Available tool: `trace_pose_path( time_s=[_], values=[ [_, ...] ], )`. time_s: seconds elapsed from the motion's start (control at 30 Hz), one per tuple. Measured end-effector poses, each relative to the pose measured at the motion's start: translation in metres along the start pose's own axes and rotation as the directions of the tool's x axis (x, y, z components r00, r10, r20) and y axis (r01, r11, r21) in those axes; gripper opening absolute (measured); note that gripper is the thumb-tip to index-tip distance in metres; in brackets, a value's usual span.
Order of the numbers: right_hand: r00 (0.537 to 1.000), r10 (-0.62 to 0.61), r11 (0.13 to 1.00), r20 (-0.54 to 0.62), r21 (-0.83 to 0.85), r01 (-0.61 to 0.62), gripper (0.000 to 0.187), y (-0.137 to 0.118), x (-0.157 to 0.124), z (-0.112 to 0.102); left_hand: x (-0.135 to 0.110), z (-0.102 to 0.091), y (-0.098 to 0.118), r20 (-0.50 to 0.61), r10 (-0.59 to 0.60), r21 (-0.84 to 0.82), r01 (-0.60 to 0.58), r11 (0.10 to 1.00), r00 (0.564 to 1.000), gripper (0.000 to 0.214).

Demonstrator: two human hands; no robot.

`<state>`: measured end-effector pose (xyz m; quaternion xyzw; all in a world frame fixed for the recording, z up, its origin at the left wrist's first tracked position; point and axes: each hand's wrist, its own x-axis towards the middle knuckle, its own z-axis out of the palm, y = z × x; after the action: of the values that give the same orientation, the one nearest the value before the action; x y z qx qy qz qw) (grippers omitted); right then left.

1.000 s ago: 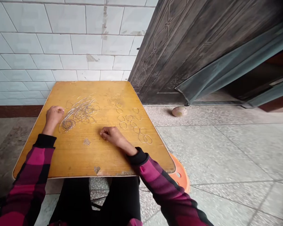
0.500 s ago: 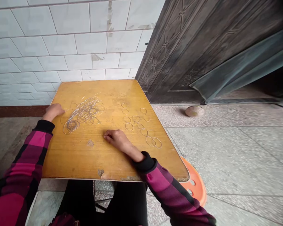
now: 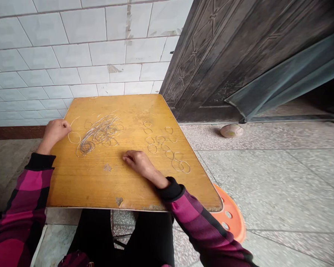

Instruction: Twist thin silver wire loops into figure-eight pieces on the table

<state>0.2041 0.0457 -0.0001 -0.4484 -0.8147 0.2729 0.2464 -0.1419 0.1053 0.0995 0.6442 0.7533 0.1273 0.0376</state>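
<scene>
Head view: a wooden table (image 3: 86, 185) bears a tangle of thin wire (image 3: 97, 135), with separate wire loops (image 3: 163, 142) laid out to its right. The left hand (image 3: 55, 133), loosely curled at the table's edge, sits just beside a single loop (image 3: 74, 137); whether it grips anything is unclear. The right hand (image 3: 139, 162), slightly curled and holding nothing visible, rests on the table near the loops.

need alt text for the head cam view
Seen from above, two bare hands rest on a scuffed yellow wooden tabletop: the left hand is beside a tangle of thin silver wire and a single loop, and the right hand is near scattered wire loops. A white tiled wall and dark embossed door stand behind.
</scene>
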Motion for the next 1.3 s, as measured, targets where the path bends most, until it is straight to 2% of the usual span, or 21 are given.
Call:
trace_pose_path(
  time_s=[0.03,0.07,0.13,0.2,0.27,0.33,0.4,0.47,0.53,0.63,0.7,0.77,0.9,0.97,1.07,1.17,1.23,1.3],
  values=[
    [0.999,-0.004,0.998,-0.031,0.056,0.006,0.014,-0.001,0.0,0.0,-0.007,-0.005,0.005,-0.047,0.016,-0.037,-0.017,0.999,0.999,0.021],
    [0.998,0.004,0.991,-0.056,0.135,0.004,0.016,-0.002,0.0,0.0,-0.013,-0.007,0.012,-0.103,0.049,-0.174,-0.066,0.983,0.993,0.019],
    [0.996,0.052,0.933,-0.067,0.358,-0.025,0.02,-0.006,0.0,-0.001,-0.027,-0.002,0.034,-0.126,0.141,-0.407,-0.181,0.895,0.982,0.017],
    [0.995,0.096,0.798,-0.026,0.6,-0.062,0.028,-0.011,-0.001,-0.002,-0.041,0.012,0.061,-0.064,0.215,-0.534,-0.215,0.818,0.975,0.014],
    [0.994,0.104,0.64,0.036,0.762,-0.095,0.036,-0.014,-0.001,-0.001,-0.054,0.032,0.089,-0.014,0.309,-0.598,-0.256,0.76,0.951,0.012],
    [0.991,0.091,0.532,0.099,0.836,-0.132,0.039,-0.015,-0.001,0.0,-0.065,0.053,0.114,-0.001,0.442,-0.598,-0.355,0.718,0.897,0.012],
    [0.986,0.094,0.484,0.14,0.859,-0.168,0.038,-0.013,0.0,0.002,-0.073,0.068,0.131,-0.038,0.5,-0.596,-0.421,0.684,0.865,0.012],
    [0.983,0.146,0.482,0.115,0.859,-0.172,0.035,-0.01,0.001,0.003,-0.076,0.076,0.14,-0.083,0.53,-0.598,-0.468,0.651,0.844,0.012],
    [0.974,0.225,0.534,0.004,0.836,-0.127,0.032,-0.007,0.002,0.002,-0.077,0.078,0.143,-0.103,0.526,-0.604,-0.473,0.641,0.844,0.012],
    [0.957,0.259,0.669,-0.13,0.739,-0.081,0.027,-0.005,0.001,0.0,-0.076,0.077,0.142,-0.06,0.486,-0.647,-0.405,0.646,0.872,0.011],
    [0.961,0.247,0.717,-0.122,0.691,-0.097,0.026,-0.005,0.0,-0.001,-0.075,0.076,0.14,-0.005,0.462,-0.708,-0.33,0.625,0.887,0.01],
    [0.971,0.233,0.692,-0.055,0.71,-0.126,0.028,-0.005,-0.001,0.0,-0.076,0.077,0.139,0.041,0.447,-0.768,-0.258,0.586,0.894,0.008],
    [0.98,0.155,0.539,0.125,0.821,-0.19,0.033,-0.006,-0.002,0.003,-0.077,0.08,0.138,0.085,0.409,-0.84,-0.156,0.52,0.909,0.009],
    [0.976,0.174,0.484,0.134,0.851,-0.203,0.034,-0.006,-0.002,0.004,-0.078,0.082,0.137,0.108,0.387,-0.876,-0.097,0.473,0.916,0.009],
    [0.961,0.266,0.438,0.07,0.88,-0.185,0.034,-0.006,-0.001,0.002,-0.085,0.085,0.133,0.159,0.37,-0.919,0.0,0.393,0.915,0.017],
    [0.946,0.322,0.473,-0.016,0.869,-0.147,0.032,-0.005,0.0,0.0,-0.098,0.09,0.131,0.254,0.35,-0.932,0.131,0.339,0.902,0.02],
    [0.942,0.327,0.528,-0.074,0.841,-0.117,0.031,-0.005,-0.001,-0.002,-0.107,0.093,0.131,0.321,0.323,-0.932,0.235,0.277,0.89,0.02],
    [0.942,0.315,0.583,-0.117,0.807,-0.095,0.03,-0.005,-0.002,-0.001,-0.114,0.096,0.133,0.342,0.302,-0.934,0.287,0.213,0.89,0.021]
  ],
)
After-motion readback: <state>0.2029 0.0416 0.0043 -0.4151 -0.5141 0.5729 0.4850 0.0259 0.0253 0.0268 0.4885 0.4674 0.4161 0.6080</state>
